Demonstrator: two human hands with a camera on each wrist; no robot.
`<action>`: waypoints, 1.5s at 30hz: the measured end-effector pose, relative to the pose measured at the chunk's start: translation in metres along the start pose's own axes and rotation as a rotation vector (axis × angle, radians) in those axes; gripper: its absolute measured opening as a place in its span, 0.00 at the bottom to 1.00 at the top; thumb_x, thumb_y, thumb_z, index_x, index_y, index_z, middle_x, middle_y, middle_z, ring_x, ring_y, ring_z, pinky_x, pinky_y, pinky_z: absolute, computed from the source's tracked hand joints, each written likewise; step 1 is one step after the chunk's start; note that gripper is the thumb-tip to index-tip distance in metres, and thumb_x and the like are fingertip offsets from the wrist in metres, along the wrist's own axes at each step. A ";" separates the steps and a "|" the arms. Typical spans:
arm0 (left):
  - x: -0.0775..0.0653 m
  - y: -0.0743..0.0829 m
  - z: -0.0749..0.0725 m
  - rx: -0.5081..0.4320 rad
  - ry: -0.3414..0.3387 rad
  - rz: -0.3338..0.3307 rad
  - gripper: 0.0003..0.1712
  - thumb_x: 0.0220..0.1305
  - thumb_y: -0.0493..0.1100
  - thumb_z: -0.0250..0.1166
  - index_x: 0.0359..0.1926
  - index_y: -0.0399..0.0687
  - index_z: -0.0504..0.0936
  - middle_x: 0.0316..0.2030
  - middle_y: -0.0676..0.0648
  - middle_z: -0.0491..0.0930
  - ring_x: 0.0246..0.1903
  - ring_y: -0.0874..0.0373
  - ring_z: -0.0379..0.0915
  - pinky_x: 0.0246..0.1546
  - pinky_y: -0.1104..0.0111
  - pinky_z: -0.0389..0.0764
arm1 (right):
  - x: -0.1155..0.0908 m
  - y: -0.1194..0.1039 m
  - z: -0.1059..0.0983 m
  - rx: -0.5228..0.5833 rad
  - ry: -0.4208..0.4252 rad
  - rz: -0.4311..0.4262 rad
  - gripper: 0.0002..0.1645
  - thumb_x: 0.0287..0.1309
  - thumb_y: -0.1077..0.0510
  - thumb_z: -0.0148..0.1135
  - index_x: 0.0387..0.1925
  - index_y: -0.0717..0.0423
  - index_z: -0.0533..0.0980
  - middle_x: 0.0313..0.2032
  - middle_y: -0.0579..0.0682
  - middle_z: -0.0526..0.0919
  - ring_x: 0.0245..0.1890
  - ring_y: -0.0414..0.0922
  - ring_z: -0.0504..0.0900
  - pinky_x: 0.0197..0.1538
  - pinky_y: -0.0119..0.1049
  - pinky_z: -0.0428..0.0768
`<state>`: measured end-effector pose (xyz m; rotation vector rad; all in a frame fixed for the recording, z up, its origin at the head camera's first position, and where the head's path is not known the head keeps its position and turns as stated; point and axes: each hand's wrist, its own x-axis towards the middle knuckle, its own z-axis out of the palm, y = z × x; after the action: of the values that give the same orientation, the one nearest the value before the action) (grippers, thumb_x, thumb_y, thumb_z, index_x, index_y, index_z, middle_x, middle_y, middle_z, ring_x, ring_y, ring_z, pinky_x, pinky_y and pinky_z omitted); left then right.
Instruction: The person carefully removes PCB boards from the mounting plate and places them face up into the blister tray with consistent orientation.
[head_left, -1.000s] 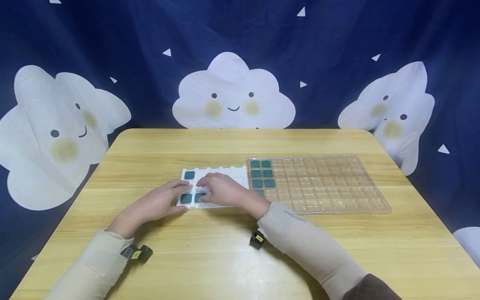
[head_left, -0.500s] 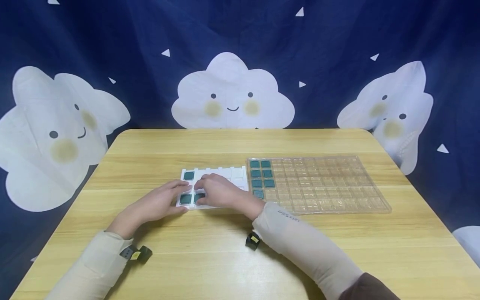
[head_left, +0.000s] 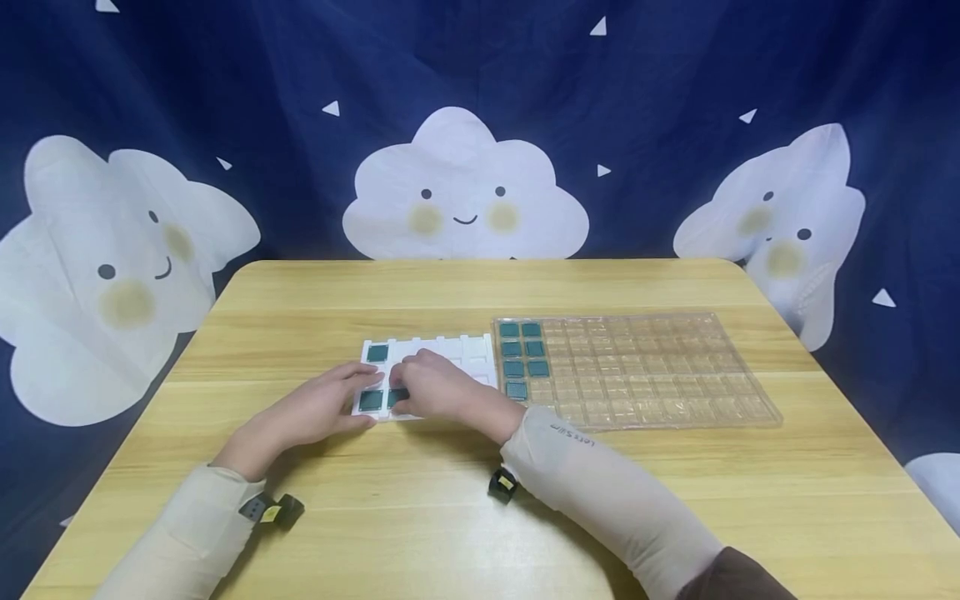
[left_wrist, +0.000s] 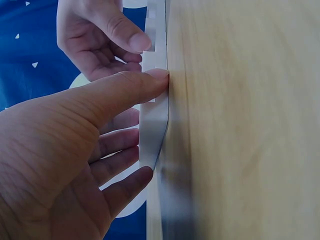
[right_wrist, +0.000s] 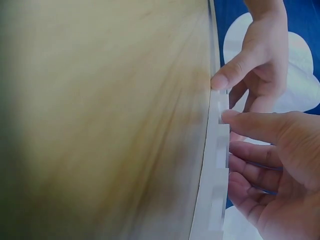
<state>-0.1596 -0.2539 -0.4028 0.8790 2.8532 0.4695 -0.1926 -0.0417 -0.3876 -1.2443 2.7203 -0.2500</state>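
Observation:
A white tray (head_left: 476,346) with shallow square pockets lies left of the table's middle. My left hand (head_left: 318,406) grips its left end, thumb at the near edge and fingertips along the left side. Square green chips sit in its pockets: one chip (head_left: 377,353) at the far left corner, another chip (head_left: 371,400) at the near left. Beside that one, my right hand (head_left: 438,387) pinches a green chip (head_left: 394,395) at a near-row pocket, thumb on the near side and index finger beyond. That chip is partly hidden by the fingers. In the right wrist view the thumb meets the tray's edge (right_wrist: 214,160).
A clear plastic tray (head_left: 637,367) with many pockets stands against the white tray's right side. Several green chips (head_left: 512,348) fill its two leftmost columns; one chip (head_left: 516,390) shows rows of pale dots. Behind the table (head_left: 465,533) hangs a blue cloud-print cloth (head_left: 285,75).
My right hand has shifted slightly left and nearer, its fingers drawn closer over the chip. The left hand stays in place on the white tray.

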 end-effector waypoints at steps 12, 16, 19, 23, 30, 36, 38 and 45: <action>-0.002 0.001 0.000 0.003 -0.005 -0.020 0.39 0.59 0.51 0.71 0.65 0.35 0.71 0.64 0.36 0.69 0.62 0.39 0.65 0.63 0.47 0.67 | -0.002 -0.001 -0.001 -0.005 -0.015 -0.011 0.21 0.57 0.46 0.70 0.49 0.51 0.82 0.43 0.45 0.84 0.45 0.43 0.79 0.54 0.33 0.74; -0.002 0.002 0.000 0.000 -0.004 -0.022 0.39 0.59 0.51 0.71 0.65 0.34 0.71 0.64 0.36 0.69 0.63 0.38 0.65 0.63 0.47 0.67 | -0.003 -0.001 -0.002 0.004 -0.011 -0.009 0.21 0.57 0.47 0.70 0.49 0.52 0.82 0.43 0.45 0.84 0.45 0.43 0.79 0.55 0.33 0.74; -0.002 0.003 -0.001 0.001 -0.005 -0.023 0.39 0.59 0.51 0.71 0.65 0.34 0.71 0.64 0.36 0.69 0.62 0.38 0.65 0.63 0.47 0.67 | -0.004 -0.001 -0.002 0.007 -0.005 -0.010 0.21 0.57 0.47 0.70 0.50 0.52 0.82 0.43 0.46 0.84 0.46 0.44 0.79 0.56 0.33 0.74; -0.002 0.002 -0.001 0.004 -0.001 -0.018 0.39 0.59 0.51 0.71 0.65 0.34 0.72 0.64 0.36 0.69 0.62 0.38 0.66 0.63 0.47 0.67 | -0.004 0.000 -0.001 0.001 0.006 -0.017 0.21 0.57 0.47 0.69 0.50 0.52 0.82 0.43 0.45 0.83 0.46 0.44 0.79 0.56 0.33 0.74; -0.002 0.002 -0.001 0.007 0.004 -0.006 0.38 0.59 0.51 0.71 0.64 0.34 0.72 0.64 0.36 0.69 0.62 0.39 0.66 0.63 0.47 0.67 | -0.005 0.001 -0.002 0.010 0.027 -0.031 0.21 0.58 0.47 0.69 0.49 0.53 0.82 0.42 0.45 0.83 0.44 0.41 0.80 0.55 0.32 0.75; -0.001 0.002 -0.001 0.009 -0.009 -0.013 0.38 0.59 0.51 0.71 0.65 0.34 0.72 0.64 0.36 0.68 0.63 0.39 0.65 0.64 0.47 0.67 | -0.008 0.003 -0.004 0.056 0.002 -0.008 0.22 0.59 0.48 0.68 0.52 0.53 0.81 0.47 0.45 0.83 0.49 0.42 0.80 0.58 0.33 0.74; -0.001 0.002 -0.001 0.010 -0.010 -0.013 0.38 0.59 0.51 0.71 0.65 0.34 0.72 0.64 0.36 0.68 0.63 0.39 0.64 0.64 0.47 0.66 | -0.009 0.004 -0.005 0.083 -0.004 0.000 0.22 0.59 0.49 0.68 0.53 0.53 0.81 0.47 0.45 0.83 0.50 0.42 0.79 0.59 0.33 0.74; -0.001 0.002 -0.001 0.007 -0.008 -0.012 0.38 0.59 0.50 0.71 0.65 0.34 0.72 0.64 0.37 0.69 0.63 0.39 0.64 0.64 0.47 0.66 | -0.015 0.009 -0.009 0.113 0.015 -0.002 0.20 0.59 0.51 0.68 0.53 0.52 0.81 0.45 0.44 0.82 0.46 0.39 0.79 0.56 0.30 0.75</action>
<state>-0.1579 -0.2533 -0.4013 0.8620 2.8527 0.4536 -0.1912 -0.0239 -0.3794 -1.2186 2.6760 -0.4090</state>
